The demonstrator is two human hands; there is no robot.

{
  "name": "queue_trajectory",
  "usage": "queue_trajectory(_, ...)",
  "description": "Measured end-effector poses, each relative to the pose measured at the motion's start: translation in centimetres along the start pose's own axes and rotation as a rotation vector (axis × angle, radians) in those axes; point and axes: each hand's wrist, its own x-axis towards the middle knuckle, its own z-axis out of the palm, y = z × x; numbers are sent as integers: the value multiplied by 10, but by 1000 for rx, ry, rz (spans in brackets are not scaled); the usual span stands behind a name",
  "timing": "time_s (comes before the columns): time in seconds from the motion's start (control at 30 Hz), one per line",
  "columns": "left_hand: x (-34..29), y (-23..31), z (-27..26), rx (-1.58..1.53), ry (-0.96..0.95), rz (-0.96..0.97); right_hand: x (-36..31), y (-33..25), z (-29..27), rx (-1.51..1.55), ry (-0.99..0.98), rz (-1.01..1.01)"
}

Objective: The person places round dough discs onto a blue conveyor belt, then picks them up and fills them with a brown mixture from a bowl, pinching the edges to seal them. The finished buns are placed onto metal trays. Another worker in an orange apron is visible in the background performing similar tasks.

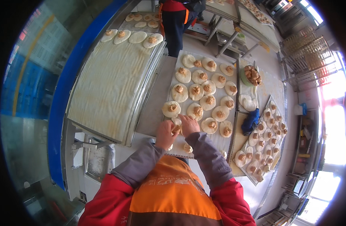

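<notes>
A filled dough round (pixel 176 121) is between my hands at the near left of a pale lined tray (pixel 227 145). My left hand (pixel 166 134) grips its left side, fingers closed near the brown filling. My right hand (pixel 189 125) bends over its right edge with the fingertips pressed down on the dough. Part of the round is hidden by my fingers. Several flat dough rounds (pixel 209 100), most topped with a lump of brown filling, lie beyond my hands. A small folded dough piece (pixel 188 148) sits below my right wrist.
At left stands a stack of lined trays (pixel 105 86), dough rounds along its far edge. To the right are a green bowl of brown filling (pixel 252 76), a blue cloth-like item (pixel 250 121) and another tray of filled rounds (pixel 266 140). A person (pixel 175 26) stands beyond the table.
</notes>
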Motion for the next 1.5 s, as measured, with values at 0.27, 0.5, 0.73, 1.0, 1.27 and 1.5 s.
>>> queue_trajectory(0.27,5,15,-26,-832,-36,-495,7,9,-13,442,-224,157)
queue_trajectory(0.5,-7,44,-77,-1673,-266,-836,-40,-21,-40,1221,-271,466)
queue_trajectory(0.73,-31,64,-84,-1097,-246,-773,-72,-46,-38,857,18,188)
queue_trajectory(1.0,-52,63,-83,-906,-335,-531,-92,-71,-64,715,56,171)
queue_trajectory(1.27,-52,68,-94,-946,-507,-642,-96,-66,-68,587,71,-103)
queue_trajectory(1.5,-50,60,-90,-686,-614,-473,-100,-74,-71,570,-50,-81)
